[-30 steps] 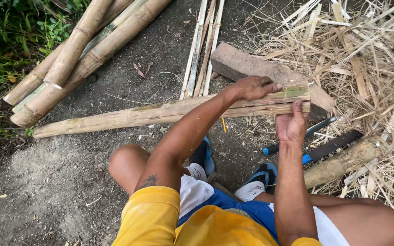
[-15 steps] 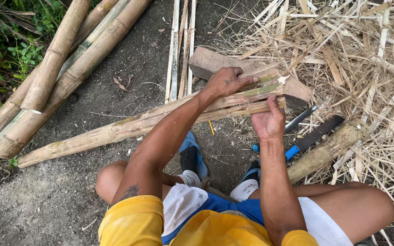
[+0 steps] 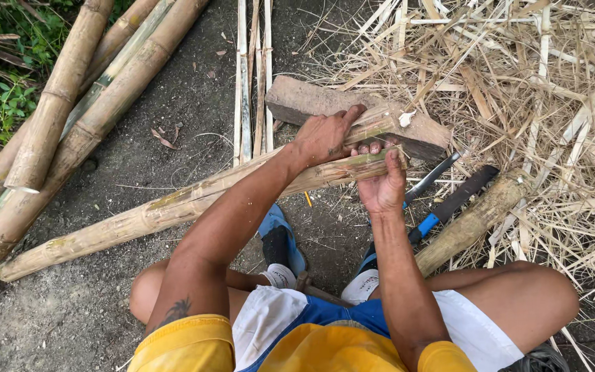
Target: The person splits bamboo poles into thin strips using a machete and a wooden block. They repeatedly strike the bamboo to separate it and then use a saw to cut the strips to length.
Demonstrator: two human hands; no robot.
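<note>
A long split bamboo pole (image 3: 139, 217) lies across the dirt in front of me, its right end resting on a block of wood (image 3: 297, 100). My left hand (image 3: 325, 134) presses on the upper half of the split end. My right hand (image 3: 382, 180) grips the lower half from below, fingers curled over it. The two halves are spread slightly apart at that end. I am squatting, knees either side, in blue and white sandals (image 3: 280, 241).
Thick bamboo poles (image 3: 56, 117) lie at the left by green plants. Thin bamboo slats (image 3: 253, 76) lie at top centre. A heap of dry bamboo strips (image 3: 518, 89) fills the right. A blue-handled blade (image 3: 449, 203), a second knife (image 3: 432, 176) and a short log (image 3: 473, 220) lie beside my right knee.
The view has shifted leftward and closer. Both hands stay on the split end of the pole; my right hand has curled more firmly under the lower half.
</note>
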